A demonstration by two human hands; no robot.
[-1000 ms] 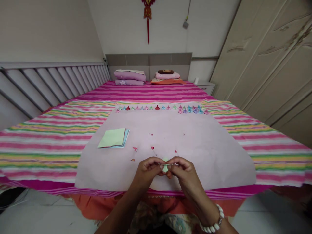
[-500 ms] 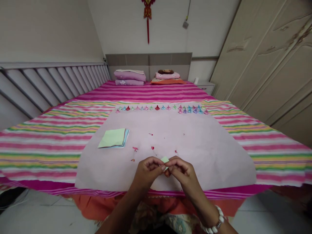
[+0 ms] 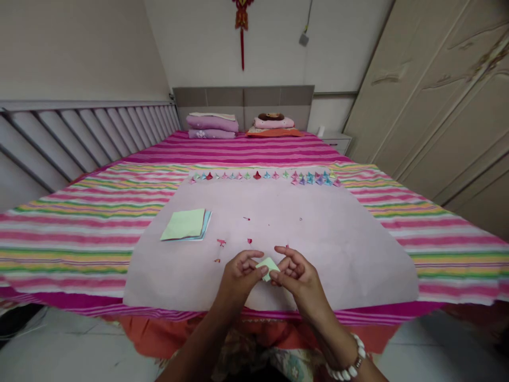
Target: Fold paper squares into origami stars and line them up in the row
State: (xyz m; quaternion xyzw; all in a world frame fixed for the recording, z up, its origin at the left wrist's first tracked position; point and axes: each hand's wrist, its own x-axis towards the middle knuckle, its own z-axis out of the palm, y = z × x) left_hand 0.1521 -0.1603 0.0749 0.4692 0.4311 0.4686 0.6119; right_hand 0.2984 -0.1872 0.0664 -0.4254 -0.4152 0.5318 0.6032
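Observation:
A small piece of folded light green paper [image 3: 268, 266] is held up between my two hands above the near part of a pale sheet [image 3: 178, 281]. My left hand [image 3: 240, 273] pinches its left side, thumb on the near face. On the other side, my right hand [image 3: 296, 273] grips the paper with its thumb in front, index finger raised away. The fingers behind the paper are partly hidden. Just beyond my hands lie small red bits, among them a red scrap [image 3: 249, 241] and a pink-red scrap [image 3: 221, 242].
A stack of square paper [image 3: 183, 224], light green on top, lies at the left. Small folded paper pieces [image 3: 257, 175] in several colours line the sheet's far edge. The sheet lies on a striped bedspread [image 3: 71, 239]. Folded bedding [image 3: 212, 124] sits by the headboard.
More of the green paper's face now shows between my thumbs. Both index fingers have lifted off it and spread outward.

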